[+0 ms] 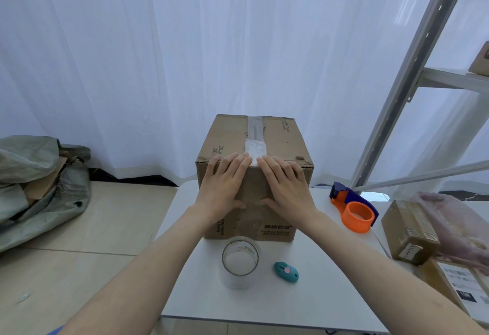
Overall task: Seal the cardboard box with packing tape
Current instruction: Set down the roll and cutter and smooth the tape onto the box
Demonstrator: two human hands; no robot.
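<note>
A brown cardboard box (285,138) stands on the white table (317,295), flaps closed, with a strip of clear tape (255,136) along the top seam. My left hand (225,183) and my right hand (285,183) lie flat on the box's near face, fingers spread over the top front edge on either side of the tape. Neither hand holds anything. A roll of clear packing tape (240,263) stands on the table just in front of the box.
A teal box cutter (286,271) lies right of the roll. An orange and blue tape dispenser (353,209) sits right of the box. Parcels (408,231) and a plastic bag are at the far right, a metal shelf (412,75) behind, a grey sack (39,183) on the floor left.
</note>
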